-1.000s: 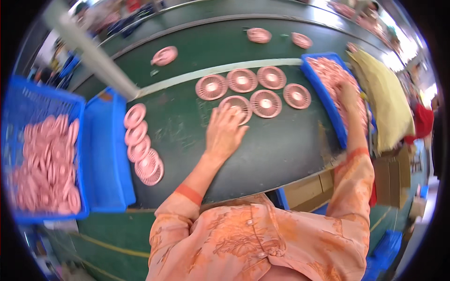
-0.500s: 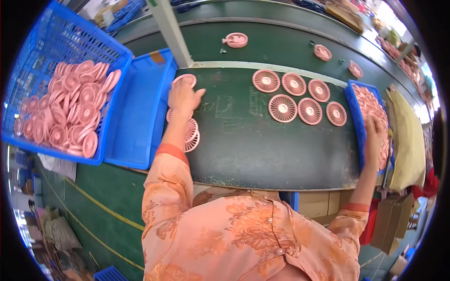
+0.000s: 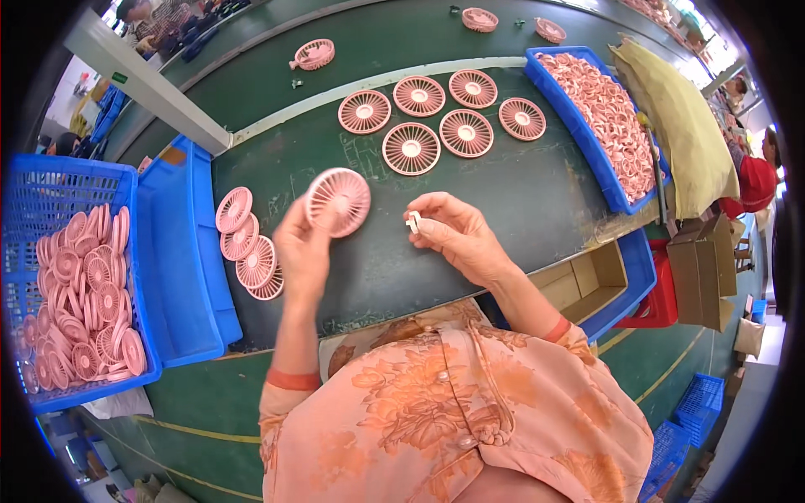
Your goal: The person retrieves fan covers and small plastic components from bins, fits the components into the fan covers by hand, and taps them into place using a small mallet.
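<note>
My left hand [image 3: 302, 256] grips a round pink fan grille [image 3: 338, 203] by its edge, raised over the dark green worktop [image 3: 360, 272]. Its slotted face is slightly smeared by motion. Between the thumb and fingers of my right hand [image 3: 459, 236] is a small pale clip-like plastic piece [image 3: 413, 221], a short way right of the grille and apart from it. Left of my left hand, several grilles [image 3: 254, 261] lie overlapped in a row. Farther off on the worktop, more grilles [image 3: 411, 148] lie flat, in two loose rows.
At left stand a blue crate [image 3: 138, 335] heaped with grilles and a blue bin [image 3: 180, 268]. A blue tray [image 3: 579, 126] of small pink pieces sits at right, beside a yellowish sack [image 3: 679, 126]. Behind the worktop runs a conveyor [image 3: 386, 50] carrying pink parts [image 3: 314, 54].
My left hand has lifted a grille from the left row and brought it toward the middle. My right hand has come from the tray with a small piece. The view has turned.
</note>
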### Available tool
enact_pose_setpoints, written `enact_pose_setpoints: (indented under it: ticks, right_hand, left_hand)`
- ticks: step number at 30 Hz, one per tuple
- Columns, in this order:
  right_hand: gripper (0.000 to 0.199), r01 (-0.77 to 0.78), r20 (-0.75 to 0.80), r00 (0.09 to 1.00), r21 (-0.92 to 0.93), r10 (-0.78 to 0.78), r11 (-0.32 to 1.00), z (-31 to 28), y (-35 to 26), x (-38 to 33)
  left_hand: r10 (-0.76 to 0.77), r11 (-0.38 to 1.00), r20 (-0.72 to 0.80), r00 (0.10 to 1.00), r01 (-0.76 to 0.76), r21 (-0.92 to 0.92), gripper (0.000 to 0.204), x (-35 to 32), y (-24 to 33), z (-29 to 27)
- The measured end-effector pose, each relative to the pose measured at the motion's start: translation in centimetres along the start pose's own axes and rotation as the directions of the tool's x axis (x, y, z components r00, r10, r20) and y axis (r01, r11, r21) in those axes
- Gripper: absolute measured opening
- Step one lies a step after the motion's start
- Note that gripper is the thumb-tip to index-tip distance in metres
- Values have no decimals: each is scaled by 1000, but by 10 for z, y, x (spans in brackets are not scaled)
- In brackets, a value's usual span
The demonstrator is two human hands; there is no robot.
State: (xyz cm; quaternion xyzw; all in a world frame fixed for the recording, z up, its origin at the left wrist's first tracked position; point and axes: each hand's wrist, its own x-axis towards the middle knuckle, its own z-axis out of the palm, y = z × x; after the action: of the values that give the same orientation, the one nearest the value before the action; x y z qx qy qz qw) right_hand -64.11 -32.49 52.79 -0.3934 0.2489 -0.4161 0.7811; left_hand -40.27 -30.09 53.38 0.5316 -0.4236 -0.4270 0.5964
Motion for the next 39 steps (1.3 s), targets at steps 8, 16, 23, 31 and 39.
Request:
enact_pose_setpoints:
  ticks: [8, 16, 23, 31, 39]
  right_hand:
    - [29, 47, -10, 999, -149, -49, 988, 14, 11, -5]
    - [27, 166, -8, 980, -502, -197, 849, 33, 12, -6]
    - [24, 397, 225, 870, -847, -438, 353, 31, 11, 3]
    - [20, 362, 275, 897, -906, -345, 218, 31, 3, 0]
    - [20, 605, 554, 769, -792, -320, 81, 19, 1, -7]
  left_hand:
    - [-293, 849, 77, 953, 297, -438, 29, -51, -7, 23]
    - [-329, 833, 99, 939, 337, -438, 26, -55, -9, 26]
    - [-291, 893, 69, 954, 297, -340, 29, -59, -8, 34]
    - [-276, 945, 78, 958, 285, -162, 31, -60, -7, 35]
    - [-275, 961, 236, 932, 277, 23, 30, -45, -1, 15]
